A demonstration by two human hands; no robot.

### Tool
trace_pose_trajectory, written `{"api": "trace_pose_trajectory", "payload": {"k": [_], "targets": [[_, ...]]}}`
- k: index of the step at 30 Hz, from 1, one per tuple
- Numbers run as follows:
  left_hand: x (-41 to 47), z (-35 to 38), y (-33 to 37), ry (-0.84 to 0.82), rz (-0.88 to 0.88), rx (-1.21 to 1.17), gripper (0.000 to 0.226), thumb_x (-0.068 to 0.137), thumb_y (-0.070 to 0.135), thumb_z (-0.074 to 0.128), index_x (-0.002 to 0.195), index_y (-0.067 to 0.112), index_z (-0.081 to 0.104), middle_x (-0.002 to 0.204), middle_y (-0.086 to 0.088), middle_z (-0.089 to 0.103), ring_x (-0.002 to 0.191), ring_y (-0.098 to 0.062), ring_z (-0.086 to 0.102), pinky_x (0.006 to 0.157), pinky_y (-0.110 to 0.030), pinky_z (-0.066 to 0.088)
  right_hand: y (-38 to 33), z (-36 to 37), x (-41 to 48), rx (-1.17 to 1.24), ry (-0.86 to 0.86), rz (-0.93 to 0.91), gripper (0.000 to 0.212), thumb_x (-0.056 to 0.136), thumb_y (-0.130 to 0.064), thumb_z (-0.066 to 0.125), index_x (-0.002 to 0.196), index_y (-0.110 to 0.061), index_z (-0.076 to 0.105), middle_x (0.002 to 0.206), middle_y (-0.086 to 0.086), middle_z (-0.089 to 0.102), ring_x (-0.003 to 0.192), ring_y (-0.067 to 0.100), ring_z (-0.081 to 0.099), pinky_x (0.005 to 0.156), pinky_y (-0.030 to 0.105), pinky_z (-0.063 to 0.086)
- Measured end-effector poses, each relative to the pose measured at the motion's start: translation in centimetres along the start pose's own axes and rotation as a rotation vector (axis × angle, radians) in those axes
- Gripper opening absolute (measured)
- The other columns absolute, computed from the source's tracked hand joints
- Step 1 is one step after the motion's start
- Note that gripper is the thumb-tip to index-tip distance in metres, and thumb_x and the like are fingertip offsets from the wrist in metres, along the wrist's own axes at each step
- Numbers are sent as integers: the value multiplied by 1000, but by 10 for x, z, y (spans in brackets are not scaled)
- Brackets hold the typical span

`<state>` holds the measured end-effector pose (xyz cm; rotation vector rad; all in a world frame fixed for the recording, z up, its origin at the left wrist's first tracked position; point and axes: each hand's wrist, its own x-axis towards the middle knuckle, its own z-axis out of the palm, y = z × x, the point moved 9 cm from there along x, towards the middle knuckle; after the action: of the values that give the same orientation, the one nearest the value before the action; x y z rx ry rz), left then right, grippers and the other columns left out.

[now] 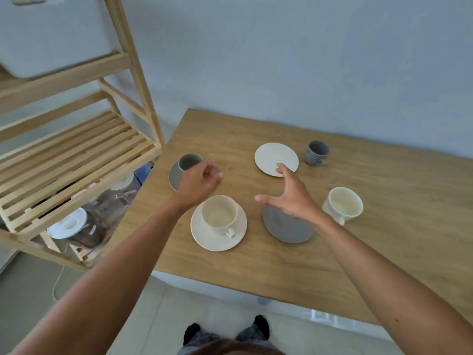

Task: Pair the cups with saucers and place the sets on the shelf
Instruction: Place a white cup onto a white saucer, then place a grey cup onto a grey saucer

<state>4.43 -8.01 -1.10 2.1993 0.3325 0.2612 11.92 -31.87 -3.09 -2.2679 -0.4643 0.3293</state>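
On the wooden table (pixel 358 265), a grey cup (pixel 189 161) stands on a grey saucer (pixel 173 178) at the left edge. My left hand (pixel 198 184) is beside it, fingers pinched on a grey part at the cup's right side. A cream cup (pixel 219 216) sits on a cream saucer (pixel 217 242) in front. My right hand (pixel 290 199) hovers open, fingers spread, above a bare grey saucer (pixel 286 228). Its fingertips are near a bare cream saucer (pixel 272 155). A second grey cup (pixel 316 152) and a second cream cup (pixel 343 204) stand alone at the right.
A wooden slatted shelf (pixel 76 149) stands left of the table, its middle level bare. Jars and white lids (pixel 67 224) sit on the level below. A pale wall runs behind the table. My feet show on the tiled floor.
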Motion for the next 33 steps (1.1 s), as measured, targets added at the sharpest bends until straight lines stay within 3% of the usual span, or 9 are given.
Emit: {"api": "trace_pose_trajectory", "payload": {"k": [6,10,12,14,16,20,25,29,33], "targets": [[25,58,55,-118,44,-28,30,88,27,67,112,11,60,81,5,63,83,-12,59,80,-22,43,33,-63,31,-38,108,19,114,56,-61,84,147,-21,30,149,2,41,139,20,35,101,30,30],[31,102,69,-183,7,-66,30,88,31,66,113,17,59,79,14,63,77,3,57,73,-12,41,57,-102,58,-48,158,35,110,57,-56,87,145,-14,35,147,3,41,134,20,40,104,31,36],[31,123,71,-199,-17,-96,28,88,30,66,112,18,59,80,13,63,76,4,57,70,-12,42,72,-118,72,-46,178,52,108,58,-54,88,143,-14,36,145,5,42,132,23,43,106,39,41],[30,143,67,-198,-48,-105,27,87,26,67,111,16,60,83,7,66,76,-1,60,74,-19,46,92,-129,86,-62,178,95,115,59,-55,87,149,-15,28,151,9,36,137,26,38,108,39,38],[27,161,59,-206,-91,-73,30,85,27,68,112,14,61,92,-1,67,83,-11,61,79,-26,49,109,-135,99,-84,177,126,119,60,-56,86,152,-15,22,154,9,30,141,25,30,103,30,31],[21,183,37,-191,-162,6,26,84,25,67,108,14,63,95,1,64,86,-15,59,79,-25,47,139,-137,122,-78,149,182,120,61,-54,86,153,-15,20,157,9,27,143,26,26,107,35,29],[13,193,21,-147,-161,32,15,85,13,65,99,16,66,96,-1,67,90,-17,63,88,-32,50,157,-131,141,-46,121,189,96,58,-50,89,136,-15,44,138,6,53,126,27,50,98,38,44],[11,193,13,-114,-166,63,15,86,14,66,99,19,69,98,2,68,88,-13,62,86,-29,50,164,-126,146,5,144,185,99,62,-44,90,143,-17,40,138,4,54,126,23,51,92,29,40],[9,191,11,-94,-164,75,13,86,17,68,99,16,70,97,2,69,84,-12,61,82,-28,50,161,-129,145,30,174,170,91,60,-42,91,137,-19,48,130,2,60,119,21,56,96,33,46]]}}
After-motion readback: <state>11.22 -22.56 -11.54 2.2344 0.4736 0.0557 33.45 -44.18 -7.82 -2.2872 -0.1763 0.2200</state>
